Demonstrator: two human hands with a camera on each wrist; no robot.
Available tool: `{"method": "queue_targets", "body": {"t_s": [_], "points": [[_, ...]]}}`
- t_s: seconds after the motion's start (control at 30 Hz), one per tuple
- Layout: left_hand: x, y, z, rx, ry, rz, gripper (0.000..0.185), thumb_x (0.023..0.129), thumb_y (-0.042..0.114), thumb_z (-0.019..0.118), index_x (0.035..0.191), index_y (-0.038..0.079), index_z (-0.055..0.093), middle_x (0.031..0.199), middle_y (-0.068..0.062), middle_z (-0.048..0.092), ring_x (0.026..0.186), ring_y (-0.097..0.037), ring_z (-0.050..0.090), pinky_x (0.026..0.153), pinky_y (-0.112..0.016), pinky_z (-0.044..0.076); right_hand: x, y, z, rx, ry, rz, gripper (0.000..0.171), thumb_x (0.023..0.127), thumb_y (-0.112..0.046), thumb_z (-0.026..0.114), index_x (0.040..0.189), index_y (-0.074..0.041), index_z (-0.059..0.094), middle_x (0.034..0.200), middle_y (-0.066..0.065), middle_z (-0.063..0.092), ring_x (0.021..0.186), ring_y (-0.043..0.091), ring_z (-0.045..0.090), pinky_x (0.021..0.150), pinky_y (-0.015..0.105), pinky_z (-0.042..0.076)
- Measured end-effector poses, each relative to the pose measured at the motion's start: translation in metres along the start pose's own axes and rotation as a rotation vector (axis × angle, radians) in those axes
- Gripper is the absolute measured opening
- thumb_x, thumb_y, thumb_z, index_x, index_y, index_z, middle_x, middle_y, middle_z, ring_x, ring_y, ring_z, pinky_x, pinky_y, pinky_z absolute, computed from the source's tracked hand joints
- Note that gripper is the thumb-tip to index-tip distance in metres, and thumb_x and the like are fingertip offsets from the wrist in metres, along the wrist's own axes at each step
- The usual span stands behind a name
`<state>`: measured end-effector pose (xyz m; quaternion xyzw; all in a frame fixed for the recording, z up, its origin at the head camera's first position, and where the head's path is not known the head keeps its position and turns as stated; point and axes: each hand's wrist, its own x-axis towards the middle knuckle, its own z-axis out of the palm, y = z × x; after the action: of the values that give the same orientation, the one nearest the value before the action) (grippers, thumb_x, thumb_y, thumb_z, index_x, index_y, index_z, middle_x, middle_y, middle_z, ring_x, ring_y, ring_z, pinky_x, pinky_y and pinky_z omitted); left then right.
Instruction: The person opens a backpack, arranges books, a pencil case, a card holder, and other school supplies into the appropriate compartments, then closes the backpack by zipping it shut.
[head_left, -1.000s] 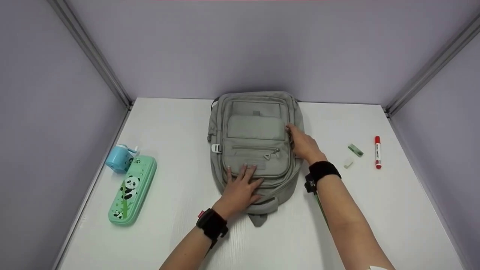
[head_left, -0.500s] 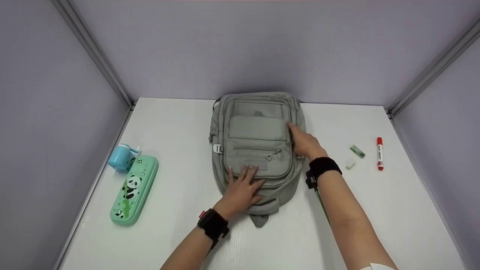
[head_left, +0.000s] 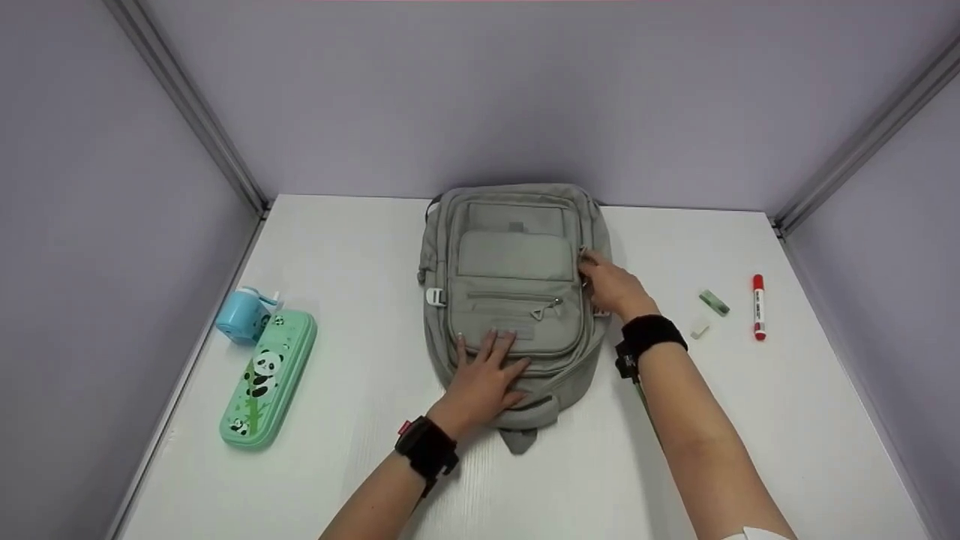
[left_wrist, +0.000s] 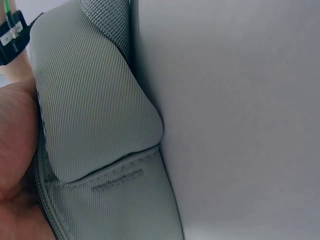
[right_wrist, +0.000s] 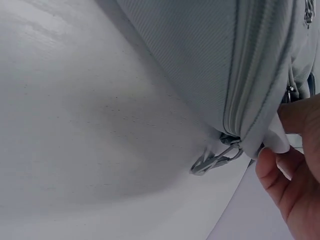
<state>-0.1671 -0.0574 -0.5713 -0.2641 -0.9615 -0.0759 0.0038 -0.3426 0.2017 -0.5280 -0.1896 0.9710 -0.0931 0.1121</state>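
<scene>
A grey backpack (head_left: 514, 262) lies flat on the white table (head_left: 360, 247), front side up. My left hand (head_left: 484, 375) rests flat on its lower front pocket with the fingers spread; the left wrist view shows the palm (left_wrist: 17, 150) against the grey fabric (left_wrist: 95, 115). My right hand (head_left: 611, 289) is at the bag's right edge with its fingers curled. In the right wrist view its fingertips (right_wrist: 272, 162) pinch a white zipper pull (right_wrist: 276, 141) on the side zip, beside a metal ring (right_wrist: 215, 160).
A green panda pencil case (head_left: 266, 379) and a blue sharpener (head_left: 241, 316) lie at the left. A red marker (head_left: 758, 306), a green eraser (head_left: 713, 301) and a small white eraser (head_left: 699, 328) lie at the right. Lavender walls enclose three sides.
My right hand's fingers have curled in and drawn slightly toward me along the bag's right edge, onto the zipper pull. The left hand has stayed put.
</scene>
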Motion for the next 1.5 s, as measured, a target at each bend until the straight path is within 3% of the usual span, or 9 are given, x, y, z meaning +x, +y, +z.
{"method": "queue_targets", "body": {"t_s": [0.17,0.33,0.43,0.57,0.73,0.93,1.2,1.37,1.5], "points": [[0.001,0.001,0.000,0.009,-0.002,0.005,0.059,0.094,0.060,0.052,0.144,0.030,0.051,0.160,-0.009,0.023,0.146,-0.037,0.018,0.104,-0.074,0.013,0.002,-0.004,-0.004,-0.090,-0.035,0.057,0.060,0.090,-0.004,0.061,0.147,-0.002,0.043,0.158,0.023,0.017,0.110,0.043,0.057,0.082,0.050,0.051],[0.001,0.002,-0.001,0.016,-0.011,-0.001,0.060,0.094,0.061,0.052,0.145,0.030,0.050,0.160,-0.009,0.022,0.146,-0.037,0.017,0.104,-0.074,0.013,0.002,0.000,-0.006,-0.119,0.083,0.081,0.057,0.084,-0.003,0.066,0.139,0.000,0.049,0.153,0.026,0.020,0.085,0.039,0.062,0.068,0.048,0.053],[0.000,0.001,-0.002,0.011,-0.016,-0.003,0.060,0.094,0.060,0.052,0.146,0.030,0.050,0.161,-0.009,0.022,0.146,-0.037,0.016,0.104,-0.074,0.013,0.000,0.007,-0.005,-0.119,0.178,0.045,0.040,0.086,0.002,0.066,0.125,0.002,0.059,0.151,0.021,0.030,0.085,0.038,0.063,0.068,0.047,0.053],[0.000,0.000,0.000,0.011,-0.015,-0.010,0.059,0.094,0.060,0.054,0.145,0.030,0.050,0.160,-0.009,0.022,0.146,-0.037,0.017,0.103,-0.075,0.013,-0.003,0.011,-0.002,-0.107,0.252,-0.017,0.020,0.089,0.003,0.066,0.109,0.003,0.067,0.131,0.014,0.053,0.087,0.036,0.064,0.070,0.046,0.054],[0.000,0.000,0.001,0.010,-0.001,-0.004,0.058,0.094,0.059,0.054,0.144,0.029,0.052,0.160,-0.009,0.023,0.146,-0.037,0.018,0.103,-0.075,0.014,-0.006,0.013,0.000,-0.090,0.295,-0.059,0.015,0.096,-0.008,0.062,0.103,0.003,0.069,0.112,0.012,0.060,0.083,0.034,0.065,0.068,0.046,0.053],[0.000,0.000,0.002,0.011,-0.011,-0.002,0.059,0.094,0.060,0.053,0.145,0.029,0.051,0.160,-0.009,0.022,0.146,-0.037,0.018,0.103,-0.075,0.014,-0.013,0.018,-0.002,0.033,0.290,-0.079,0.022,0.098,-0.017,0.063,0.103,0.004,0.071,0.109,0.015,0.059,0.089,0.035,0.063,0.074,0.048,0.051],[0.001,0.000,0.001,0.011,-0.015,-0.009,0.059,0.094,0.060,0.052,0.145,0.029,0.051,0.161,-0.009,0.021,0.146,-0.037,0.016,0.103,-0.075,0.013,-0.018,0.019,-0.005,0.375,0.183,-0.059,0.024,0.101,-0.004,0.052,0.113,0.009,0.068,0.088,0.018,0.068,0.078,0.028,0.062,0.073,0.043,0.048],[0.001,0.001,0.002,0.030,-0.025,-0.019,0.059,0.095,0.061,0.051,0.145,0.030,0.050,0.161,-0.008,0.020,0.146,-0.036,0.016,0.104,-0.074,0.014,-0.023,0.015,-0.005,0.279,0.181,-0.023,0.030,0.101,-0.003,0.050,0.127,0.005,0.063,0.102,0.021,0.068,0.087,0.031,0.064,0.077,0.045,0.050],[0.001,0.002,0.003,0.047,-0.033,-0.023,0.060,0.096,0.061,0.048,0.148,0.031,0.046,0.162,-0.007,0.019,0.147,-0.035,0.015,0.105,-0.073,0.014,-0.029,0.012,-0.004,0.153,0.153,-0.012,0.031,0.099,-0.002,0.051,0.127,0.000,0.065,0.106,0.020,0.068,0.093,0.035,0.064,0.081,0.047,0.051]]}}
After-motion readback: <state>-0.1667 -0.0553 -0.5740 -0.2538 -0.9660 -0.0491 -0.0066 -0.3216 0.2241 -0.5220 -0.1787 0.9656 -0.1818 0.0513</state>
